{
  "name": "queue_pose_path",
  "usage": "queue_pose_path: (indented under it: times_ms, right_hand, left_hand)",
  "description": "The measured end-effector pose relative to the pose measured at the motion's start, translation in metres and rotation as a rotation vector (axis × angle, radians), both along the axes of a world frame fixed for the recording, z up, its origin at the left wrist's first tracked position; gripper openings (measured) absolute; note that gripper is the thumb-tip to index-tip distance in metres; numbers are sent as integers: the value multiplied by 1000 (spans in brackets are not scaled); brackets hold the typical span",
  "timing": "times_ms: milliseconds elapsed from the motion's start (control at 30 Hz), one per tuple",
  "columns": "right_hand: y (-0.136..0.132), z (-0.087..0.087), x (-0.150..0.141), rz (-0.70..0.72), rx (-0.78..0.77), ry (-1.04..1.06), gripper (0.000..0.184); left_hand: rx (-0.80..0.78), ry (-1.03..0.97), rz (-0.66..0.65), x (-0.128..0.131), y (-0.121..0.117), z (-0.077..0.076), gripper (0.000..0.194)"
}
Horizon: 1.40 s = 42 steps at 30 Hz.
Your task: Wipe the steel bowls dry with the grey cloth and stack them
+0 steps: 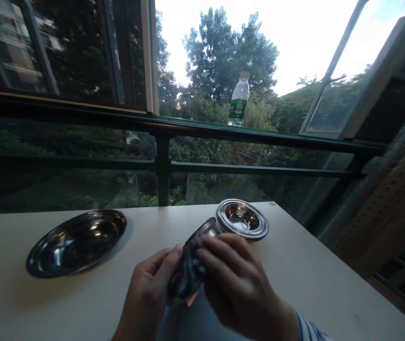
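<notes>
My left hand (pixel 150 286) grips the near-left side of a small shiny metal bowl (pixel 209 229), its thumb on the rim. The bowl is tilted up on its side above the table. My right hand (pixel 239 284) presses its bent fingers to the bowl's face, over a dark, streaked, cloth-like piece (pixel 189 270) that is blurred by motion. A small orange-brown bit (pixel 191 299) shows under it; its kind is unclear. Just behind my right fingers, round metal dishes (pixel 222 219) sit stacked. Far to the left lies a wide oval metal dish (pixel 76 244).
The white table (pixel 159 220) ends at a dark green railing (pixel 202 128). A plastic bottle (pixel 238 102) with a green label stands upright at the railing's top. Window frames (pixel 149 57) rise behind, with trees (pixel 227 52) outside. A brick wall (pixel 397 208) is at the right.
</notes>
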State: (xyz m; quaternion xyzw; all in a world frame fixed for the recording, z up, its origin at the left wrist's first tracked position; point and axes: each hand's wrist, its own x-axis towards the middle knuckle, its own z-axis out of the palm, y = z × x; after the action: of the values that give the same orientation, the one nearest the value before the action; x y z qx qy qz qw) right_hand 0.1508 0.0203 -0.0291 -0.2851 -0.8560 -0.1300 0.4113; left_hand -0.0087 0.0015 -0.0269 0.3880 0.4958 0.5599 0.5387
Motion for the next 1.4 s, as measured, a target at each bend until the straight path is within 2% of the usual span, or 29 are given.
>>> queue_pose_path:
  times_ms: [33,100,233,300,367,400,567,733,833,900,1033,1067,1200,1333,1400]
  right_hand:
    - [-1,0,-1,47,29,-41,31]
    - [-1,0,0,51,4,-52,30]
    - [4,1,5,-111,-103,64,27]
    - [1,2,4,-62,-32,13,29]
    - [-2,2,1,45,50,-50,29]
    - [-3,2,1,60,43,-56,28]
    - [3,2,3,-119,-100,74,26]
    - [0,0,1,31,15,-30,29]
    - [2,1,2,-109,-94,59,25]
    - [2,1,1,-181,-104,79,25]
    - [-3,-1,-2,-11,35,-31,28]
    - [-2,-1,-2,-4,29,-28,28]
    - [1,-3,0,-142,-99,58,26]
    - [-2,-3,-3,2,47,-43,30]
    - [0,-4,-3,-1,18,-45,29]
  left_hand:
    - [9,-5,-3,0,0,0,24]
    - [25,7,-10,-1,0,-1,26]
    - [6,71,-25,0,0,0,31]
    - [0,69,-30,0,0,1,29]
    - [9,55,-25,0,0,1,28]
    - [15,52,-22,1,0,1,28]
    - [25,79,-16,1,0,1,31]
    - [22,69,-7,0,0,0,29]
    - [19,93,-23,0,0,0,30]
    - [23,109,-27,0,0,0,30]
    - [34,92,-20,-1,1,0,29]
    - [35,90,-20,-1,1,0,29]
    - [29,91,-8,-1,1,-2,31]
    - [35,47,-16,-1,0,-3,27]
    - [41,44,-16,-1,0,-2,27]
